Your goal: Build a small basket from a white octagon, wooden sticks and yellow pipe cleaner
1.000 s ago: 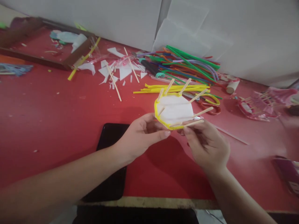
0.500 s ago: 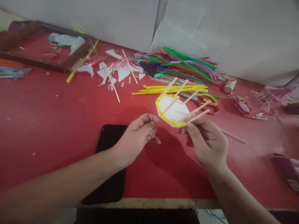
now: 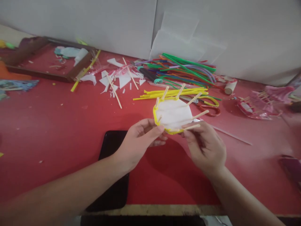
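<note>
Between my hands, above the red table, is a white disc with several short wooden sticks standing up around its rim. A yellow pipe cleaner runs along its left and near edge, woven past the sticks. My left hand pinches the near left edge, thumb on top and fingers beneath. At the near right edge my right hand grips the disc between thumb and fingers, close to a stick. Some of its fingertips are hidden behind the disc.
Behind the disc lie yellow pipe cleaners, scissors and a pile of coloured pipe cleaners. White scraps and sticks litter the back. A black phone-like slab is under my left forearm. A brown frame stands far left, a pink stick-and-fabric piece right.
My left hand has moved in and taken hold of the disc's near left edge. The disc has tilted, so its white face shows more fully. The camera view has shifted slightly.
</note>
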